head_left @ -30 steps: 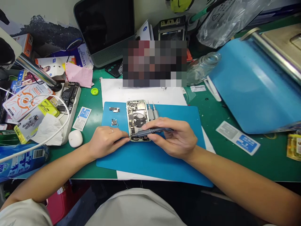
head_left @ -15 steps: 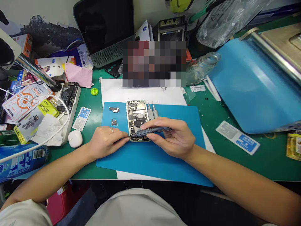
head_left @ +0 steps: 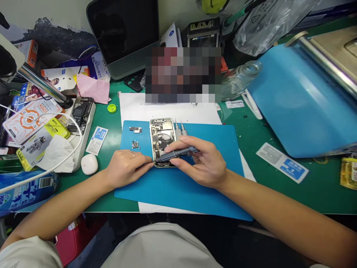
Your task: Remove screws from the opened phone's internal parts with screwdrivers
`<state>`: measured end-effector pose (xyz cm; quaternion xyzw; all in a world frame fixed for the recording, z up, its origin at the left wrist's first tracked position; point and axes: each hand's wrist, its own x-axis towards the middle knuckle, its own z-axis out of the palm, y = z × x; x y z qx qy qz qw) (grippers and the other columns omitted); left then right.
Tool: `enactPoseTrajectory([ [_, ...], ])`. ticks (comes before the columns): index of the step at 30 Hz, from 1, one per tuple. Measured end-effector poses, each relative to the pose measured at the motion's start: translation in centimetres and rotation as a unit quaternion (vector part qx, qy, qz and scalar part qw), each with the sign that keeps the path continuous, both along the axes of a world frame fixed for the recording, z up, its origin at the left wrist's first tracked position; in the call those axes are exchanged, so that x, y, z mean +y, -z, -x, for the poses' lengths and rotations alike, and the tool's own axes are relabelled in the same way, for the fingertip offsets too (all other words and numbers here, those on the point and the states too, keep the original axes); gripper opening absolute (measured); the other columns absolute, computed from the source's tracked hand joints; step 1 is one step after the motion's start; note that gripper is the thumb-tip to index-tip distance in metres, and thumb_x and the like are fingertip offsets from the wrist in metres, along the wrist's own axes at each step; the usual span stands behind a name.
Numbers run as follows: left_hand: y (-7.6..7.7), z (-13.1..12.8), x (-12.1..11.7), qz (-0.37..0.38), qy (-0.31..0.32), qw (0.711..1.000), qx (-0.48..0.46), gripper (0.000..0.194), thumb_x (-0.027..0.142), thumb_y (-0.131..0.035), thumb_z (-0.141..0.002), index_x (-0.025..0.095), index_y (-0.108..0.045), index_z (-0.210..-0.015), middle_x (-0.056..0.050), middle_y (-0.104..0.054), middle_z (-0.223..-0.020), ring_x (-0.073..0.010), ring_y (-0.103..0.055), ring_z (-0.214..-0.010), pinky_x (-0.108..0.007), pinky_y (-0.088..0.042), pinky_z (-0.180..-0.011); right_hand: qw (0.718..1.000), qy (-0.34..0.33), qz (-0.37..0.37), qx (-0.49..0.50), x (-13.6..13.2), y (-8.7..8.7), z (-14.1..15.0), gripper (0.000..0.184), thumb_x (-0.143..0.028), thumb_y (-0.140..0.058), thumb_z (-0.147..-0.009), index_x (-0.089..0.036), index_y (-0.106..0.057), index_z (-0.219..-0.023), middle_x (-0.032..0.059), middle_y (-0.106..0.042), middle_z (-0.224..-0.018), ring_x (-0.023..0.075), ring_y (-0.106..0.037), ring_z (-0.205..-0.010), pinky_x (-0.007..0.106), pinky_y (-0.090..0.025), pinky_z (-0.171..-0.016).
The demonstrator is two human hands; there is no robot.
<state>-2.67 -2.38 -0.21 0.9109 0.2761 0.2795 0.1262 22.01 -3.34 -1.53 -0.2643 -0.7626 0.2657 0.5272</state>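
Observation:
An opened smartphone [head_left: 162, 131] with bare inner parts lies on the blue mat [head_left: 167, 191]. At its lower left edge, my left hand [head_left: 125, 166] is closed, thumb and index fingertips gripping the phone's side. My right hand [head_left: 208, 163] holds a dark grey screwdriver [head_left: 181, 152] in its fingers. The driver slants down to the left, its tip over the phone's lower left part; the exact contact is too small to see. Two grey-handled screwdrivers [head_left: 184, 131] lie just right of the phone, partly behind my right hand. Left of it sit a small metal-shielded part [head_left: 135, 130] and a small board piece [head_left: 135, 144].
A white earbud case [head_left: 89, 164] and a blue-grey card [head_left: 97, 140] are left of the mat. Another opened phone [head_left: 81, 111] rests among boxes and a white cable. At right lie a second card [head_left: 282, 163] and a large blue sheet [head_left: 281, 100]. A glass jar [head_left: 242, 78] lies behind.
My right hand and the screwdriver have shifted slightly left, and the driver's handle end has tilted up a little. My left hand and the phone stay in place.

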Motion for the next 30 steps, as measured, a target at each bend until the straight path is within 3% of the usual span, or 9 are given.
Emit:
enactPoseTrajectory([
  [30, 0.08, 0.11, -0.21, 0.015, -0.018, 1.000, 0.007, 0.018, 0.029, -0.060, -0.105, 0.018, -0.073, -0.097, 0.002, -0.075, -0.071, -0.0097, -0.066, -0.054, -0.023, -0.046, -0.056, 0.999, 0.022, 0.001, 0.026, 0.01, 0.22, -0.11, 0.069, -0.012, -0.072, -0.091, -0.033, -0.045, -0.150, 0.0040, -0.079, -0.105, 0.0200, -0.080, -0.091, 0.039, -0.071, -0.084],
])
